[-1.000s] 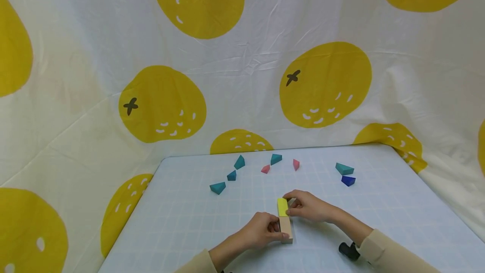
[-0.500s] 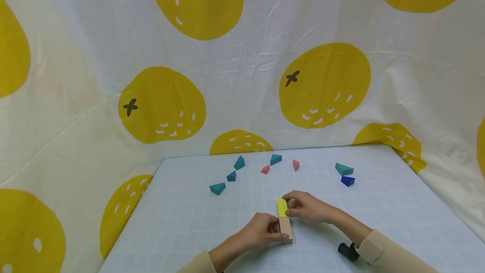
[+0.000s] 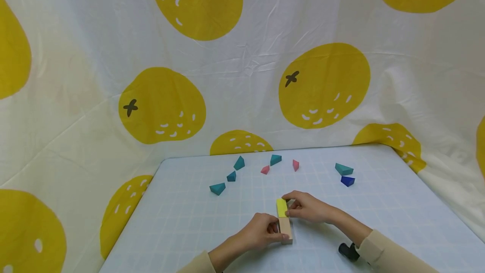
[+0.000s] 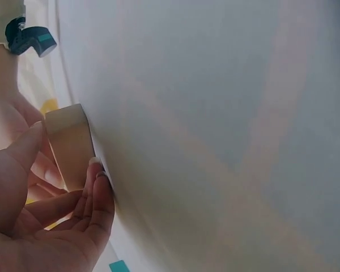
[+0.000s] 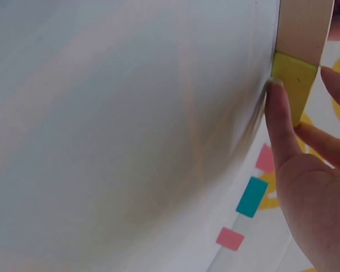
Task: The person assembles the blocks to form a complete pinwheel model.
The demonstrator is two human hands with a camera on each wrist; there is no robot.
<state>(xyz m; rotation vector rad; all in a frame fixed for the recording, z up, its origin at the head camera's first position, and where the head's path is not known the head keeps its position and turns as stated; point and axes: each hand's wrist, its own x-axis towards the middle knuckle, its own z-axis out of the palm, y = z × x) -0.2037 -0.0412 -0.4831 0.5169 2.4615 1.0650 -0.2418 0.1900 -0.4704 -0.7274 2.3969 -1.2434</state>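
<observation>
A plain wooden block (image 3: 285,228) and a smaller yellow block (image 3: 281,207) lie end to end on the table, the yellow one on the far side. My left hand (image 3: 258,231) holds the wooden block by its near part, thumb at the near end and fingers along its left side. The yellow block is pinched by my right hand (image 3: 308,207) from the right, fingertips at its far end and its near right corner. In the right wrist view, the yellow block (image 5: 295,84) sits flush against the wooden block (image 5: 304,31). Left fingers partly cover the wooden block's left side.
Several teal pieces (image 3: 217,188), two pink pieces (image 3: 265,169) and a dark blue piece (image 3: 347,181) are scattered toward the back of the pale checked table (image 3: 170,222). A white curtain with yellow fruit shapes (image 3: 326,85) hangs behind. A black device (image 3: 349,251) sits by the right cuff.
Both hands keep their grip on the blocks, and the blocks stay in place. Only a very slight shift of the head view shows.
</observation>
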